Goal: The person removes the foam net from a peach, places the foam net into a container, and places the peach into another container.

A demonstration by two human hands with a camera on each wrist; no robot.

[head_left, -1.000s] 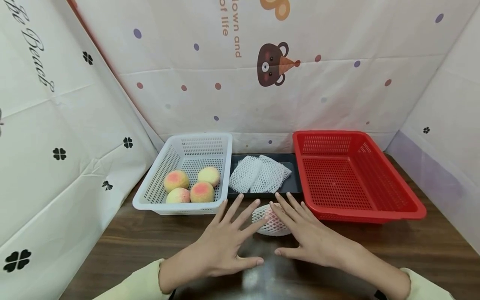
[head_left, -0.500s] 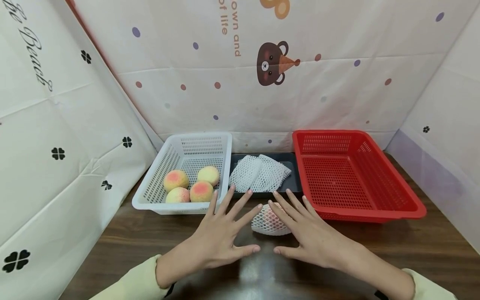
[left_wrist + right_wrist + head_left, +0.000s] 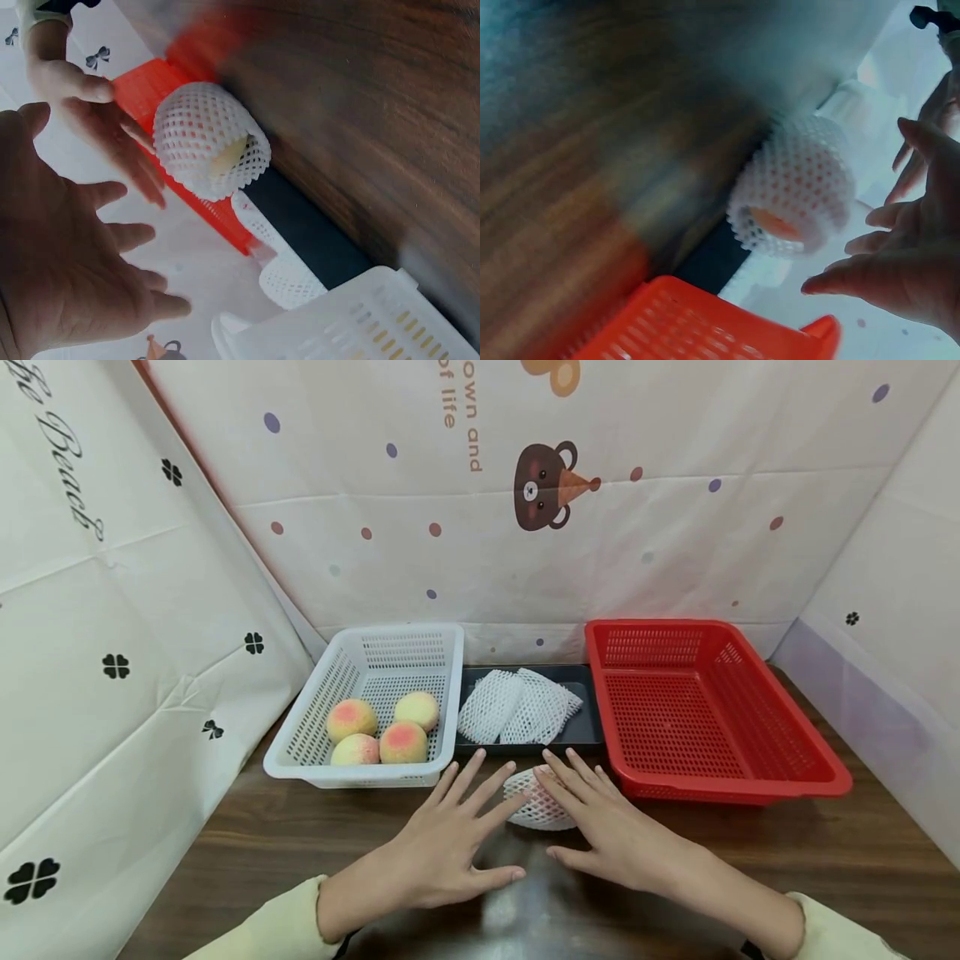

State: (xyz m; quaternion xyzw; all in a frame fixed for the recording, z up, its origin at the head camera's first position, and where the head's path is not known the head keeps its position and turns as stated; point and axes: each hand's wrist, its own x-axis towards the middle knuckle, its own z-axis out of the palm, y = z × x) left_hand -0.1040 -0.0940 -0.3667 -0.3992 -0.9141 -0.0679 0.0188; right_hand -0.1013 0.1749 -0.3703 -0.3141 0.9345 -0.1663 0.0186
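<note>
A peach in a white foam net (image 3: 534,810) lies on the table, behind and between the two hands. My left hand (image 3: 438,852) hovers at its left with straight, spread fingers. From the right, my right hand (image 3: 622,839) reaches with extended fingers that cover part of the netted peach in the head view. Both wrist views show gaps between the hands and the netted peach (image 3: 199,142); pale fruit shows at the net's opening. Neither hand holds anything. Several bare peaches (image 3: 403,743) lie in the white basket (image 3: 360,775) at the left.
A black tray (image 3: 590,693) with white foam nets (image 3: 491,708) stands at the back middle. On the right is a red basket (image 3: 735,789) with nothing visible inside. Printed cloth (image 3: 450,568) hangs behind and at both sides of the wooden table (image 3: 300,835).
Over the last half second my left hand shifts slightly right and toward me, and my right hand slightly left. The peach, baskets and tray keep their places.
</note>
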